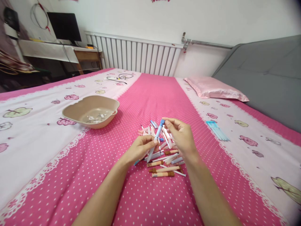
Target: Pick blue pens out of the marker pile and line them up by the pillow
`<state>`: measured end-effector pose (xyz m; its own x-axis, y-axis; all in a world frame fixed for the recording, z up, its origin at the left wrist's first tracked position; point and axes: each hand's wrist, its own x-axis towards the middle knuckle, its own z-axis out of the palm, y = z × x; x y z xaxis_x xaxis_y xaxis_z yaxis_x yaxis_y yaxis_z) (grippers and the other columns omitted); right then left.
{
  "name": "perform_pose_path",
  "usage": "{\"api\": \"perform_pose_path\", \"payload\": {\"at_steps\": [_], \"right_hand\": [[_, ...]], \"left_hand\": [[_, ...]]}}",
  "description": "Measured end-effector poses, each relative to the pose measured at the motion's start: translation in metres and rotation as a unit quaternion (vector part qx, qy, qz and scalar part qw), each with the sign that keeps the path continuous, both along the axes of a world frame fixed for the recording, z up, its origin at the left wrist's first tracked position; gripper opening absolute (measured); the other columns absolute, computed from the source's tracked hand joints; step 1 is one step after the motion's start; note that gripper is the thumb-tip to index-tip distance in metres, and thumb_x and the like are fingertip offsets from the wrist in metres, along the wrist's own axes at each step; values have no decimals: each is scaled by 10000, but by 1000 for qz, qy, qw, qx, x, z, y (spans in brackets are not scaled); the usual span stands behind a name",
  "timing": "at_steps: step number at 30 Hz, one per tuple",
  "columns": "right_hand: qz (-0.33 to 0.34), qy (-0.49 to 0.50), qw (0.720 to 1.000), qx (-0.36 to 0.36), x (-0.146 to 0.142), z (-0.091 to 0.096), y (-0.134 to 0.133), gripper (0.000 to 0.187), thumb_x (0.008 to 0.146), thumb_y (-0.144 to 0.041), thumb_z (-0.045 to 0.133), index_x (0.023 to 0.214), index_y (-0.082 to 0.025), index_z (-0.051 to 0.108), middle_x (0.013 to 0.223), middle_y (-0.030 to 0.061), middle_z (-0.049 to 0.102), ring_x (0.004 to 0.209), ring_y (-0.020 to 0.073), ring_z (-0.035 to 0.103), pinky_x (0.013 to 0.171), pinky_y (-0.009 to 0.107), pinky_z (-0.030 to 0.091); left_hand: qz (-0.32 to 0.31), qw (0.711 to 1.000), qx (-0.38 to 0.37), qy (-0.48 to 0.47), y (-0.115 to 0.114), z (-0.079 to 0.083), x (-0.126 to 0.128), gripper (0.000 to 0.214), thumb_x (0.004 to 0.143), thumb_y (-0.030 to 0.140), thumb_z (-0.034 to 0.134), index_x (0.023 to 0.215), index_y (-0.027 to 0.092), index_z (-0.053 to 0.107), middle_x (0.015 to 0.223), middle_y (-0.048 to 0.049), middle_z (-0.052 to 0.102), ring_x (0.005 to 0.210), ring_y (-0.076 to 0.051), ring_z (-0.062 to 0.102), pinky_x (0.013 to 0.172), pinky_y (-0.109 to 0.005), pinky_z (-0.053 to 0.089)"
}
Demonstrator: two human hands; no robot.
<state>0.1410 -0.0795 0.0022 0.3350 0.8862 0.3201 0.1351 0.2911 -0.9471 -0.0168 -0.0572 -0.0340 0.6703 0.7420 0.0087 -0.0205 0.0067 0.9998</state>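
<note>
Between my two hands a light blue marker pen (158, 131) is held at a slant, its darker blue cap end up. My left hand (143, 146) is closed round the lower part of the barrel. The fingers of my right hand (181, 135) pinch the blue cap at the top; whether the cap is fully seated I cannot tell. Under and around both hands lies a loose pile of pen parts, with pink, white and blue pieces. Several brown-and-beige markers (163, 174) lie at the near side of the pile.
A beige plastic basin (110, 119) with small white pieces inside stands on the bed to the left. Several bright blue pens (217, 130) lie side by side on the right. Farther back are a pink pillow (213, 88) and a black cable (124, 76).
</note>
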Motion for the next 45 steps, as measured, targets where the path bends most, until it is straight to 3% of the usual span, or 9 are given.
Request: {"api": "perform_pose_path", "payload": {"at_steps": [22, 39, 45], "right_hand": [[1, -15, 999, 30, -2, 1, -3, 225, 752, -339, 617, 905, -192, 689, 847, 40, 699, 766, 150, 630, 688, 282, 480], [18, -2, 1000, 17, -3, 0, -3, 212, 724, -346, 651, 862, -186, 661, 834, 39, 686, 788, 157, 634, 720, 295, 483], [27, 7, 1000, 0, -4, 3, -5, 391, 742, -374, 638, 1098, -214, 615, 938, 55, 694, 879, 181, 639, 796, 343, 491]], "left_hand": [[38, 999, -2, -13, -1, 4, 2, 348, 686, 429, 675, 684, 96, 573, 631, -9, 554, 564, -84, 461, 547, -206, 343], [-2, 999, 34, 11, -1, 2, 0, 357, 726, 449, 629, 686, 95, 595, 592, 5, 515, 544, -81, 421, 532, -208, 317], [22, 1000, 13, -7, -2, 7, 1, 381, 706, 476, 636, 683, 98, 602, 603, -7, 540, 550, -90, 452, 533, -208, 335]]}}
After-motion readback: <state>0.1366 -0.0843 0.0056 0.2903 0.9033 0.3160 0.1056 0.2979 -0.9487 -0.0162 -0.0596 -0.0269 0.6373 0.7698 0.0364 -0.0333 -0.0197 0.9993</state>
